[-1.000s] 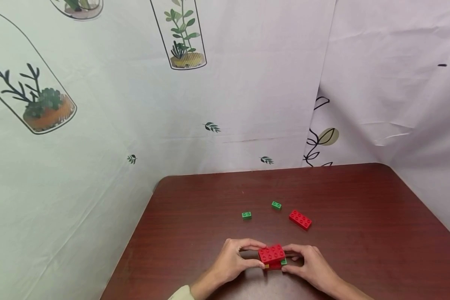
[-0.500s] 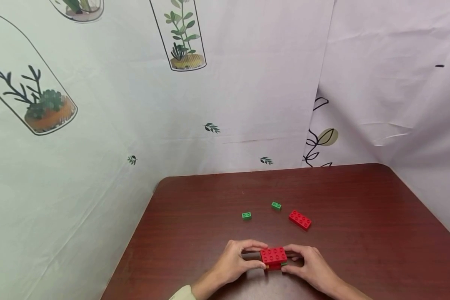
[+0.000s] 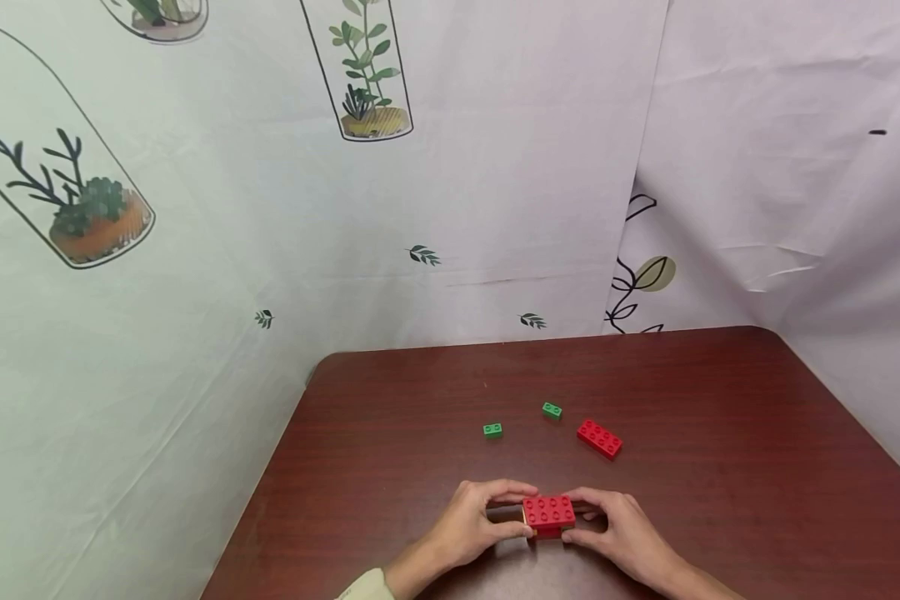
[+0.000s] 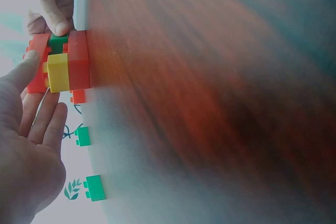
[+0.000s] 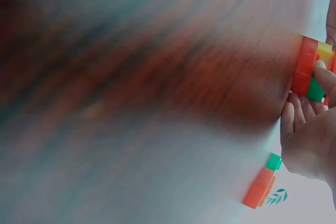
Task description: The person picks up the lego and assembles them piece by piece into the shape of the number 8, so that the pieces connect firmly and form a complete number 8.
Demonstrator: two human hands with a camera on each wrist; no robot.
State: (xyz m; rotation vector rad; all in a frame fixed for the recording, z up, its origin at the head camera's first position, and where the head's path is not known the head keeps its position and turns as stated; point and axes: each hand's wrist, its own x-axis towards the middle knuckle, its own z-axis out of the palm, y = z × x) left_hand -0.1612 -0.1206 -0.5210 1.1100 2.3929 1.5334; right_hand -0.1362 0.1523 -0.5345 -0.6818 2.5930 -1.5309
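Stack (image 3: 548, 512) — studs up, long axis crosswise

This place is looking like a curtained-off indoor corner; whether it is belonging to a home or a studio, I cannot tell. Ahead of the left hand (image 3: 463, 527), a white cloth (image 3: 495, 200) is hanging, showing printed plants (image 3: 376, 122). Beyond the right hand (image 3: 621, 531), creased cloth (image 3: 795, 192) is closing the side. Beneath both hands, a reddish-brown table (image 3: 390, 400) is filling the corner.
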